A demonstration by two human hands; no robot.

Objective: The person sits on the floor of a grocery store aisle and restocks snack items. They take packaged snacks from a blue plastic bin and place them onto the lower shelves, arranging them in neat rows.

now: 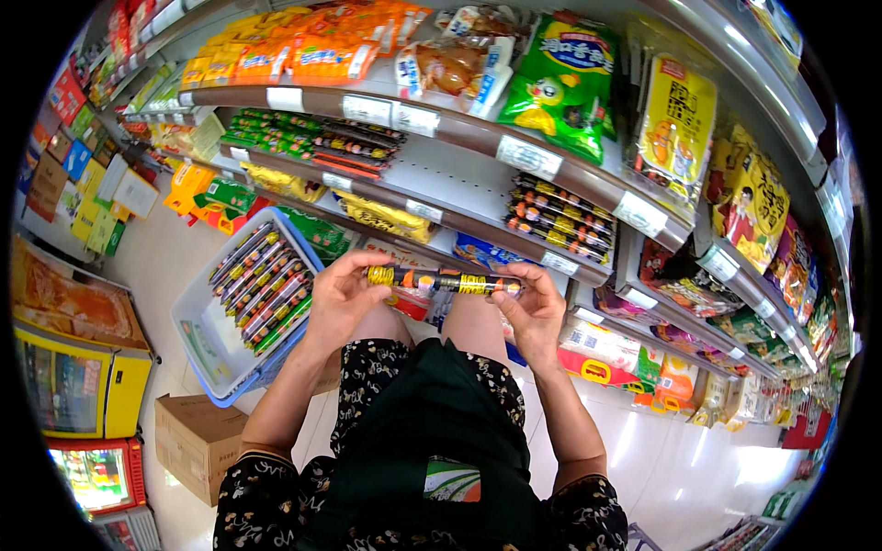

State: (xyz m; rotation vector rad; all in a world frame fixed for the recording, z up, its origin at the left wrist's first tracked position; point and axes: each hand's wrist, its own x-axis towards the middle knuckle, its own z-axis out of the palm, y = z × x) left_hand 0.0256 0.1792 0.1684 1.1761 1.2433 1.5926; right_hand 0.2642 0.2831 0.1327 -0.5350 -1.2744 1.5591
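Observation:
Held level between both hands is a dark, stick-shaped packaged snack (444,281) with yellow and orange print. My left hand (342,297) pinches its left end, and my right hand (534,310) grips the right end between thumb and fingers. To the left, a blue-rimmed plastic basket (207,368) holds a stack of similar packs (265,275), with a green one along its lower edge. Ahead, more dark packs (561,224) lie piled on the middle shelf (451,169). Farther left on that shelf are green packs (272,131) and dark packs (358,147).
A cardboard box (196,441) stands on the floor below the basket. The upper shelf edge (468,131), lined with price tags, juts out above the middle shelf. Bagged snacks (565,82) fill the upper shelf. A yellow freezer (83,375) stands at far left.

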